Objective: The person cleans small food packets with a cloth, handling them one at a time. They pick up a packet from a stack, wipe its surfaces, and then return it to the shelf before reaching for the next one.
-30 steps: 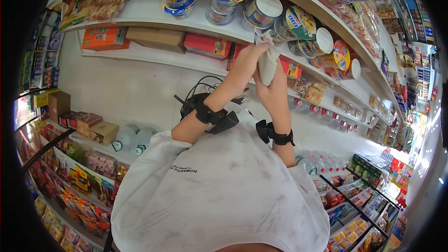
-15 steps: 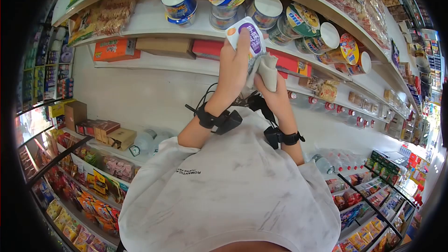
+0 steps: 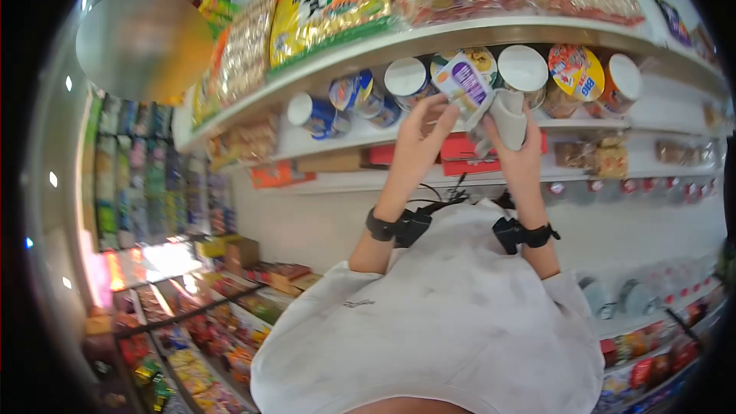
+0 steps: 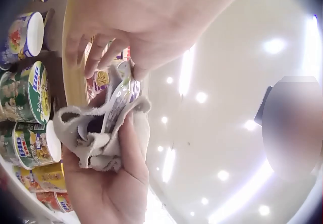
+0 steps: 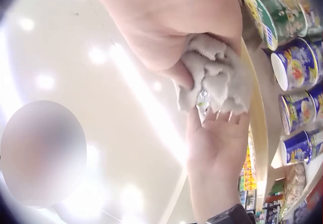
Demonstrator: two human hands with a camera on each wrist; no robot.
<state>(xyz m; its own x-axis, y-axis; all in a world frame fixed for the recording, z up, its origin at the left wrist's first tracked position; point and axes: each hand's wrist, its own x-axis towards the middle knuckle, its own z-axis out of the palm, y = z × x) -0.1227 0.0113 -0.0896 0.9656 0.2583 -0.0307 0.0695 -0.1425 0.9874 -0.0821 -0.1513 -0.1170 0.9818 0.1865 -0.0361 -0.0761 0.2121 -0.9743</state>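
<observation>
Head view: a packet (image 3: pixel 469 83) rose from the folds of a cloth (image 3: pixel 508 119), which the right hand (image 3: pixel 523 155) gripped; the left hand (image 3: pixel 420 134), fingers loosely parted, was at the packet's near corner. Wiping was probably the step in hand; another stroke would have called for a steadied packet. Beyond, tubs (image 3: pixel 524 69) lined a shelf (image 3: pixel 590 124).

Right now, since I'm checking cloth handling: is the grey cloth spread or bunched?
Bunched: the grey cloth shows crumpled folds in the right hand.

blocked beyond packet (image 3: pixel 464 79): noodle cups (image 3: pixel 523 67) | above: upper shelf (image 3: pixel 491 28) | free: shirt (image 3: pixel 425 322) side
</observation>
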